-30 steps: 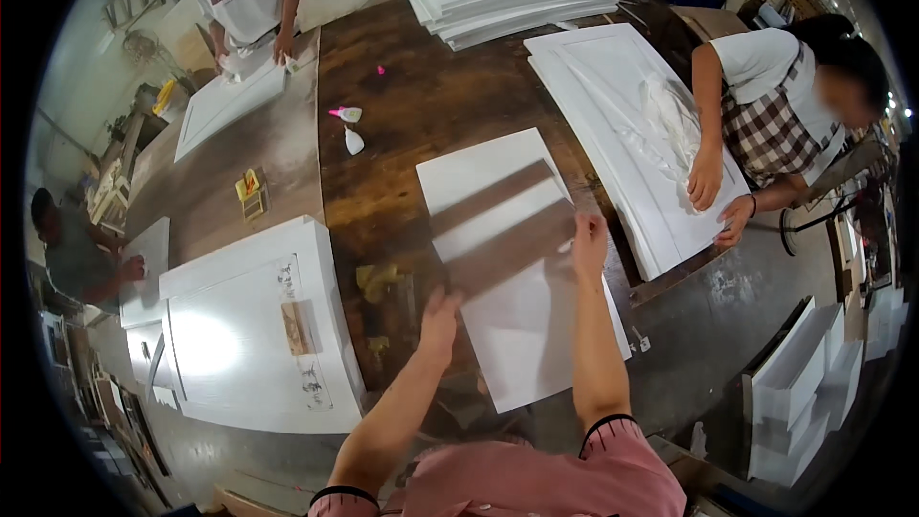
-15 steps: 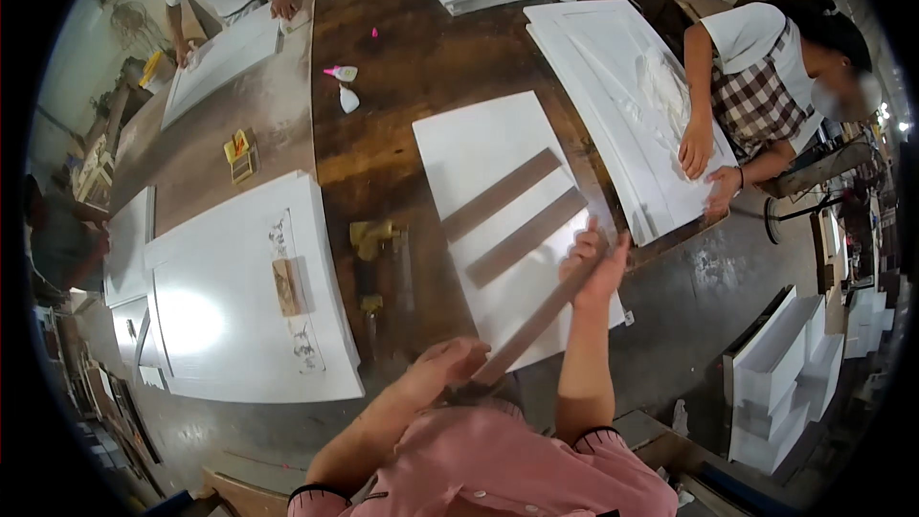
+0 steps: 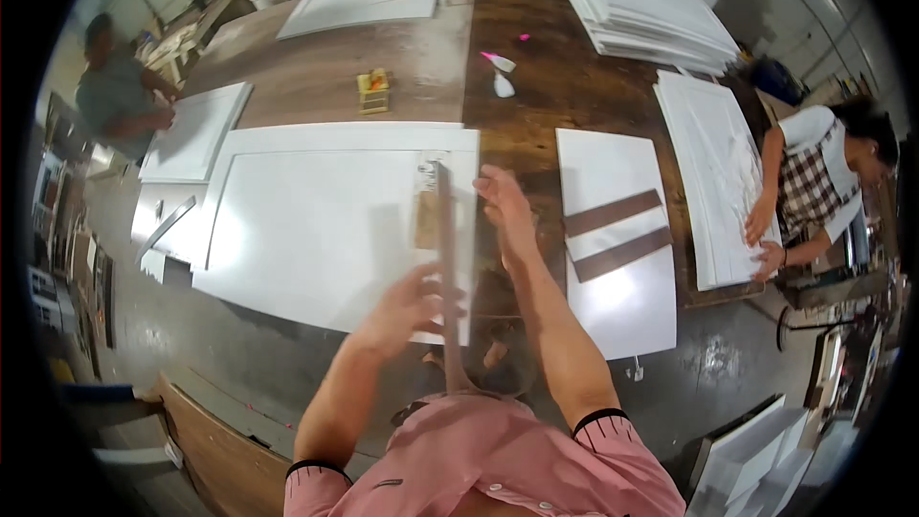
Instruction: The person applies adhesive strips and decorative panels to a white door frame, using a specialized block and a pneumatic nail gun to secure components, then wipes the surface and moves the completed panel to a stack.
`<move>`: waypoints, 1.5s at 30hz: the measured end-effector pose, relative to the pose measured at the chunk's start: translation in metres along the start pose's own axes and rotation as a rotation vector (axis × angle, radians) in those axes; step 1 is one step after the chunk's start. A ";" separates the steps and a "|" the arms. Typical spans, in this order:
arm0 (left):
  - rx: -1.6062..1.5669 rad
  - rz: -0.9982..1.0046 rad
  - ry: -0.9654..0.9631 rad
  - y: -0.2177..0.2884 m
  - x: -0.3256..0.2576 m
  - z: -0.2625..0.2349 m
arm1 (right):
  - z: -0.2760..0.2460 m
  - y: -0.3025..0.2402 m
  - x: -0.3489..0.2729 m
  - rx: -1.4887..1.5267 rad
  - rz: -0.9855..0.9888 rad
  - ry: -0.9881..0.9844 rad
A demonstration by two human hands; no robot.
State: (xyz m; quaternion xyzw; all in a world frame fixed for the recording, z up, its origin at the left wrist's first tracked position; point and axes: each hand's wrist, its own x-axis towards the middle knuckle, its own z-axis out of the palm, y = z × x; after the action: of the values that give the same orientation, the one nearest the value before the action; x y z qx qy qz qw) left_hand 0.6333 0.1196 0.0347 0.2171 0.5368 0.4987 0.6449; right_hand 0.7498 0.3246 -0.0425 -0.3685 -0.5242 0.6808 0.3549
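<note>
The left hand (image 3: 407, 314) appears clamped around a long brown strip (image 3: 447, 258), though blur softens the exact hold. The strip's near end meets the shirt (image 3: 459, 440); its far end is over the large panel (image 3: 306, 220), beside a wooden block (image 3: 426, 215). The right hand (image 3: 507, 211) is apart from it, fingers spread, near the panel's right edge. To the right, a smaller panel (image 3: 627, 311) bears two slanted strips (image 3: 613, 213). Farther along the surface (image 3: 565, 48) are two bottles (image 3: 504, 85). I judge the step in hand to be handling the strip; the next move seems to call for a steady grip and free right fingers.
</note>
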 end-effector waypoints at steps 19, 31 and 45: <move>1.320 0.098 0.642 0.021 0.060 -0.068 | 0.072 0.063 -0.012 -1.148 -0.626 0.194; 1.260 0.190 0.610 0.004 0.060 -0.070 | 0.073 0.052 -0.018 -1.070 -0.593 0.151; 1.565 0.725 0.688 -0.048 0.043 -0.083 | 0.082 0.045 -0.029 -1.093 -0.436 0.148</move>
State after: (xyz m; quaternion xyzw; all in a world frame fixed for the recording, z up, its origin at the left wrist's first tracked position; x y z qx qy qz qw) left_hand 0.5743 0.1166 -0.0526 0.5849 0.7818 0.2027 -0.0753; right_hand 0.6880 0.2531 -0.0682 -0.4281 -0.8363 0.1958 0.2811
